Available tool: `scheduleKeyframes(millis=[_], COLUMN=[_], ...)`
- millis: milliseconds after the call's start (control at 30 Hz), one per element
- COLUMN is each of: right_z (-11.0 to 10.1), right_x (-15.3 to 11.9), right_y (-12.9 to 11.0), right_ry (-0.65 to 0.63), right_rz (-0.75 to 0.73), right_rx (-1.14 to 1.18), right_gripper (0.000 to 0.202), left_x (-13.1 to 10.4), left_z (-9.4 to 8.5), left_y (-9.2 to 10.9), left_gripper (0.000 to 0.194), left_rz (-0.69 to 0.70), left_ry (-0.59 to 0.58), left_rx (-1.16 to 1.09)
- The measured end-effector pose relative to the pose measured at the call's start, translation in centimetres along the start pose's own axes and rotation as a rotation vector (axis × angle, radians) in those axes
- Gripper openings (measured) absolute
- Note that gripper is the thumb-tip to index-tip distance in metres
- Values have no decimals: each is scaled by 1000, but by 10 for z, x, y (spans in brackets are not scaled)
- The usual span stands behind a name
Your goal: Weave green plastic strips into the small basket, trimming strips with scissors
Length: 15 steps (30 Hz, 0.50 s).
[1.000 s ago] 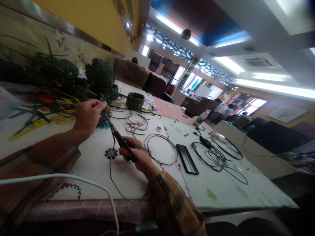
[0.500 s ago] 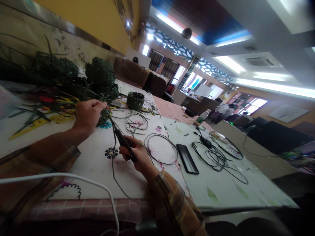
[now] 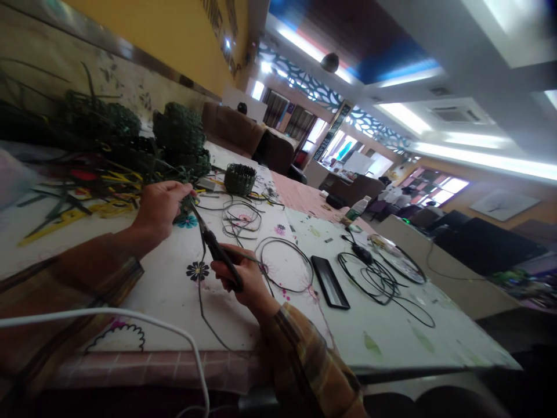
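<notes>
My right hand (image 3: 243, 276) is closed around the black handles of a pair of scissors (image 3: 221, 252), whose blades point up and left toward my other hand. My left hand (image 3: 163, 203) is pinched shut at the fingertips on a small green woven piece (image 3: 187, 210), partly hidden beneath the hand. The blade tips reach this piece; whether they are cutting into it I cannot tell. A thin dark green strip (image 3: 201, 302) hangs below the scissors and runs along the white flowered tablecloth to the table's front edge.
Dark green woven baskets (image 3: 178, 128) are heaped at the back left, and a small round basket (image 3: 240, 179) stands behind the coiled strips (image 3: 285, 264). Yellow and green scraps (image 3: 104, 203) lie left. Rightward are a black tray (image 3: 329, 281), black cable (image 3: 374, 276) and bottle (image 3: 357, 208). A white cable (image 3: 130, 312) crosses in front.
My left hand has shifted very slightly right, toward the scissors. The scissors and right hand stay almost in place; both grips are the same.
</notes>
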State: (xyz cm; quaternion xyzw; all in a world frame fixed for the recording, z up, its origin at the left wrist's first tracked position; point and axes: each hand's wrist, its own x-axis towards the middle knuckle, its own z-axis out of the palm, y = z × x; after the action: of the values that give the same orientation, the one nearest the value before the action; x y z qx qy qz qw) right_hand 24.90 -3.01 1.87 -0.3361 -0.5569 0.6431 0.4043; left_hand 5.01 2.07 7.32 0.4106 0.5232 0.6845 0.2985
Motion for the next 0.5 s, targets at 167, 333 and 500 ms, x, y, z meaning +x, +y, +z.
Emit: scheduleKeyframes(millis=[167,333,500], right_z=[0,-2,-3], right_x=[0,3,4], right_y=[-1,2,0], right_ry=[-35,-73,-101], right_rz=[-1,23,26], right_rx=[-36,14,18], right_gripper=[35,40,37], left_x=[5,9,9], left_z=[0,-1,-2], left_y=[-2,0,-1], left_gripper=[24,14,12], left_rz=[-37,-25,48], left_ry=[-70,-26,66], left_rx=[-98,-118,-75])
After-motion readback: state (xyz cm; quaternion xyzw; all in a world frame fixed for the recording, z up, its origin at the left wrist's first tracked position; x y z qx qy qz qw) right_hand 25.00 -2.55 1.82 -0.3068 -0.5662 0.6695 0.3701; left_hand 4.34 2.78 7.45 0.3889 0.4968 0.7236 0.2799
